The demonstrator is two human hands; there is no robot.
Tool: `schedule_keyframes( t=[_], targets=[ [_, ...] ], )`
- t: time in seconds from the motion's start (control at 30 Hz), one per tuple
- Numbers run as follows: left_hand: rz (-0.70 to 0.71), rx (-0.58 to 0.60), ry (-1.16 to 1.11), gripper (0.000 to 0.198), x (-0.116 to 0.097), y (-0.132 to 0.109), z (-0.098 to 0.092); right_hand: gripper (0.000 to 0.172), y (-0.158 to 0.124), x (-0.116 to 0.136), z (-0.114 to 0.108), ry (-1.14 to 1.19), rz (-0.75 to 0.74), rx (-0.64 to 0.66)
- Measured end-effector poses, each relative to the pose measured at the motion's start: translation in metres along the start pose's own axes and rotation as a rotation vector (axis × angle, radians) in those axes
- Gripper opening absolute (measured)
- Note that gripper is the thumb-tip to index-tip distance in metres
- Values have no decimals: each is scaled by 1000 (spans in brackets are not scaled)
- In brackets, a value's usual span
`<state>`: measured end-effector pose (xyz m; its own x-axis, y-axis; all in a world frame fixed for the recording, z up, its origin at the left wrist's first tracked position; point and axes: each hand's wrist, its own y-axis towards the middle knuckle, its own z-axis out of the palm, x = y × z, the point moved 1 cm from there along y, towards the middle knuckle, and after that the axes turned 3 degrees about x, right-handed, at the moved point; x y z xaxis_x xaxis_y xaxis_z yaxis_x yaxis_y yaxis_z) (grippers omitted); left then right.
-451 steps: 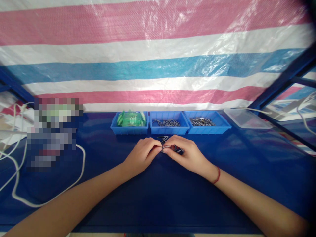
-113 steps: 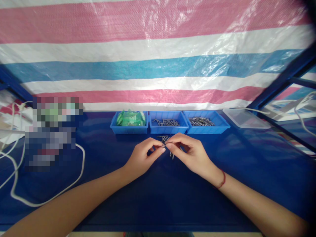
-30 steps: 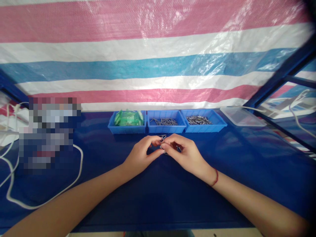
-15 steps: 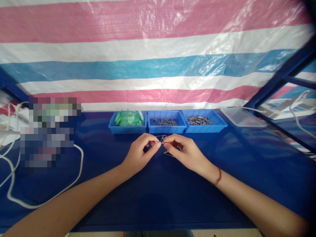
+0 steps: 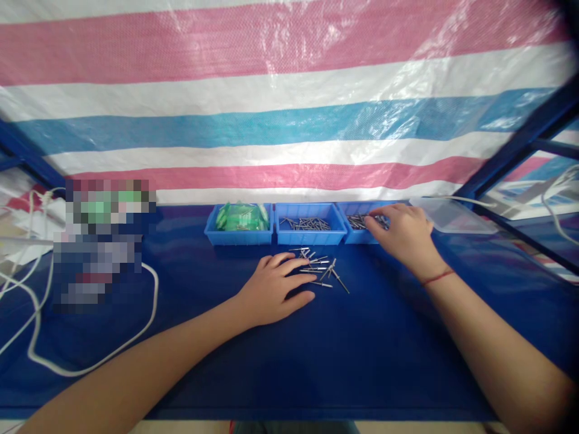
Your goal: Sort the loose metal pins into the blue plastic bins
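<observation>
The two hands have just been parted. Half a second ago, a small piece was pinched between them over the pile; now no piece is seen shared by the hands. The right hand (image 5: 404,235) has been taken across to the right blue box (image 5: 357,239) and is held at its open top, with the thumb and fingers bent down by the metal pieces (image 5: 356,222) inside. Whether a piece has been gripped there cannot be told, since the fingertips are partly hidden and the view is a bit blurred.

The left hand (image 5: 274,290) has been laid low on the blue table (image 5: 316,361), palm down, with its fingers spread apart — nothing is seen held in it. Its fingertips are placed right by the loose metal pins (image 5: 322,262), which are now shown more fully, lying crisscross in front of the middle blue box (image 5: 310,237).

So the work, it seems, has been split between two spots: the pins are left by one hand, and the right box is being used by the other. The green bag (image 5: 242,220) has been left in the left blue box (image 5: 239,239).
</observation>
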<state>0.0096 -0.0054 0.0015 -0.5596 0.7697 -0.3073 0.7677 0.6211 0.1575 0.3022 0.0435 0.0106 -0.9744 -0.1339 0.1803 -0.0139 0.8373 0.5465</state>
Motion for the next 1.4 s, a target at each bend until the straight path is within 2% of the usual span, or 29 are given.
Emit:
schedule_keyframes(
  t=[0.07,0.13,0.23,0.33,0.4,0.47,0.6,0.77,0.87,0.97,1.13,1.4],
  targets=[
    [-5,-11,-5,34,0,0,1,24,-2,13,-7,1,-16,-31],
    [-16,-35,-14,31,1,0,2,21,-4,31,-16,102,-128,14],
    [-53,-72,-21,28,5,1,5,19,-12,59,-27,323,-332,277],
    [-88,-121,-27,27,10,2,6,16,-22,75,-28,445,-457,561],
    [-103,-141,-31,27,12,2,7,18,-27,80,-25,466,-497,660],
    [-110,-141,-38,26,13,1,7,17,-31,82,-20,481,-513,703],
    [-107,-143,-59,26,15,1,8,11,-33,85,-12,528,-517,686],
    [-138,-162,-98,25,15,2,7,16,-35,90,-5,521,-490,609],
    [-161,-211,-157,23,15,2,6,17,-38,94,-3,520,-452,543],
    [-142,-276,-222,22,14,3,4,22,-40,100,-3,543,-445,489],
    [-108,-342,-289,22,12,2,3,16,-41,104,-2,571,-437,435],
    [-85,-357,-306,22,13,2,3,12,-40,102,0,677,-362,388]
  ],
)
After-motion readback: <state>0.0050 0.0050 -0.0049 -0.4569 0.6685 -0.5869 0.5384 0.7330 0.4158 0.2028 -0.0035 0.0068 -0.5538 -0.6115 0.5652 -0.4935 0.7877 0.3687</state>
